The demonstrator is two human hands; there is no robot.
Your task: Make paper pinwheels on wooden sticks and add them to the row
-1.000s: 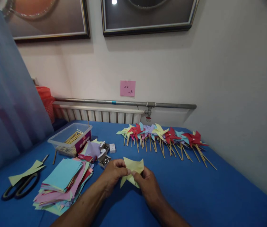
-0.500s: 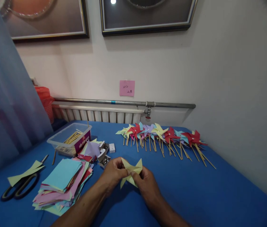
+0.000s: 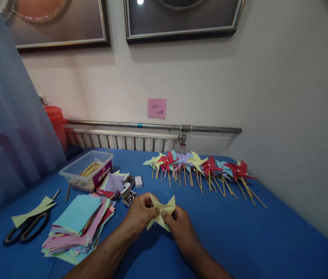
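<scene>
Between my two hands is a pale yellow paper pinwheel (image 3: 167, 208), its points folded in toward the middle. My left hand (image 3: 141, 212) pinches it from the left, thumb near the centre. From the right, my right hand (image 3: 181, 224) grips it the same way, with the thumb close to the other one. The fingers behind the paper are hidden. Just beyond my left hand stand small open boxes of metal pins (image 3: 129, 197), with a small white box (image 3: 138, 181) beside them.
At left lie a stack of coloured paper (image 3: 78, 213) and black-handled scissors (image 3: 34, 228) under yellow paper strips. Behind are folded paper pieces (image 3: 114, 183) and a plastic tub (image 3: 79, 162) of sticks. Finished pinwheels (image 3: 210, 166) on sticks line the back right of the blue table (image 3: 239, 240).
Both hands stay in nearly the same place on the yellow pinwheel. Its lower points have shifted slightly, and the thumbs sit a little differently at the centre.
</scene>
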